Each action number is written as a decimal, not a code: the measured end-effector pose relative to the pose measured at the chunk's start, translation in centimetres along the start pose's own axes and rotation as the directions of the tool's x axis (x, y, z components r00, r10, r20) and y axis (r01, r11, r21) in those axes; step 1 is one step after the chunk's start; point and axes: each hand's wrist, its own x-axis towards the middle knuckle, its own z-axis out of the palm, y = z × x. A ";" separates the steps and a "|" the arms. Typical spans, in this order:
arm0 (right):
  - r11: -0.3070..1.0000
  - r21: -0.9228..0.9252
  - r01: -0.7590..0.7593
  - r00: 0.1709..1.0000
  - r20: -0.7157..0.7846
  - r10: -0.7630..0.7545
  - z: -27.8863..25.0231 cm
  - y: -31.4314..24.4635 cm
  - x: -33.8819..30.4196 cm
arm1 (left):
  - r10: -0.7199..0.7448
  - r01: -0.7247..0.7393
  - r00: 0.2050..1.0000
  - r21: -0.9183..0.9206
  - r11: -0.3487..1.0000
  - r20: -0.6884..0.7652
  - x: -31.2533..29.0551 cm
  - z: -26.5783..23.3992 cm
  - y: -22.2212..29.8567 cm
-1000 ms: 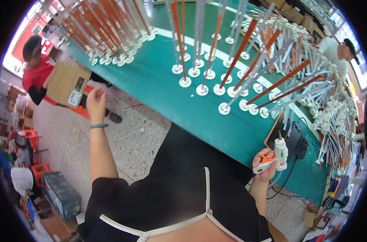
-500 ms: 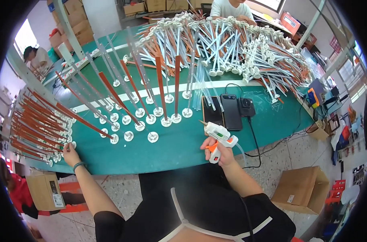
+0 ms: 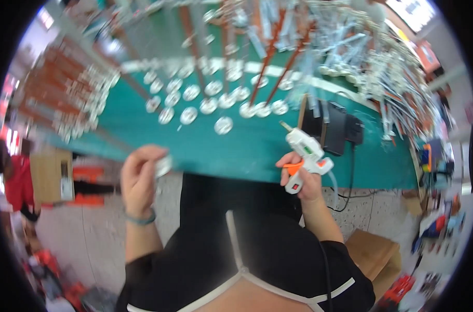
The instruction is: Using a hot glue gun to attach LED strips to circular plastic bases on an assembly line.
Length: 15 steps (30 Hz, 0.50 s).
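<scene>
Near the front edge of the bench (image 3: 210,154), the right hand (image 3: 310,183) has its grip closed around a glue gun (image 3: 305,145). There also, the left hand (image 3: 138,182) pinches a blurred white disc (image 3: 163,166).

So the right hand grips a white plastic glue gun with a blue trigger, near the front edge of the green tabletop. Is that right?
Not quite: in the head view, the trigger is orange, not blue. The rest stands: the right hand grips the white plastic glue gun near the front edge of the green tabletop.
</scene>
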 end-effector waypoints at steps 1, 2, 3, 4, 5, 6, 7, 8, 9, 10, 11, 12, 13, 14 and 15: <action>1.000 -0.019 0.003 0.999 0.032 -0.002 0.8 -0.2 -0.1 | -0.072 0.089 0.992 -0.170 0.982 0.104 0.2 1.3 0.0; 0.999 -0.037 0.012 0.998 0.066 -0.009 1.6 -0.4 -0.2 | -0.065 0.086 0.986 -0.132 0.988 0.156 0.4 1.9 -1.3; 0.999 -0.018 -0.027 0.996 0.085 0.028 2.6 -0.7 -0.4 | -0.181 0.228 0.965 -0.266 0.937 0.192 0.7 3.4 -0.5; 0.998 -0.051 -0.033 0.994 0.103 0.038 3.5 -1.2 -0.3 | -0.198 0.234 0.967 -0.255 0.938 0.158 0.6 4.3 -0.7; 0.996 -0.090 -0.030 0.992 0.122 0.041 4.0 -1.5 -0.2 | -0.205 0.253 0.960 -0.278 0.927 0.190 0.5 4.9 -0.9; 0.995 -0.084 -0.046 0.989 0.138 0.058 4.4 -1.7 -0.3 | -0.206 0.270 0.952 -0.302 0.914 0.226 0.2 5.2 -1.1; 0.987 -0.131 -0.096 0.981 0.153 0.115 4.7 -1.8 -0.5 | -0.211 0.268 0.955 -0.301 0.915 0.209 -0.1 5.2 -1.3; 0.974 -0.179 -0.139 0.972 0.162 0.169 4.9 -1.9 -0.5 | -0.214 0.273 0.952 -0.287 0.918 0.221 -0.3 5.2 -1.5; 0.958 -0.220 -0.182 0.958 0.180 0.223 5.2 -2.2 -0.6 | -0.217 0.280 0.946 -0.273 0.920 0.241 -0.5 5.2 -1.6; 0.958 -0.221 -0.185 0.957 0.181 0.227 5.5 -2.4 -0.7 | -0.219 0.281 0.946 -0.275 0.919 0.238 -0.7 5.3 -1.5; 0.938 -0.283 -0.198 0.941 0.212 0.263 5.7 -2.6 -0.7 | -0.245 0.309 0.939 -0.279 0.909 0.241 -0.8 5.4 -1.4; 0.917 -0.339 -0.208 0.925 0.238 0.298 5.9 -2.8 -0.9 | -0.273 0.339 0.929 -0.279 0.899 0.248 -0.8 5.5 -1.1; 0.937 -0.278 -0.213 0.942 0.198 0.273 7.0 -2.9 -0.8 | -0.276 0.342 0.928 -0.277 0.898 0.251 -0.8 5.6 -1.0; 0.937 -0.275 -0.215 0.942 0.194 0.273 6.8 -2.6 -0.7 | -0.276 0.339 0.924 -0.236 0.911 0.264 -0.7 5.6 -1.0; 0.911 -0.399 -0.109 0.937 0.265 0.228 6.4 -2.3 -0.6 | -0.275 0.334 0.922 -0.199 0.921 0.274 -0.7 5.6 -1.0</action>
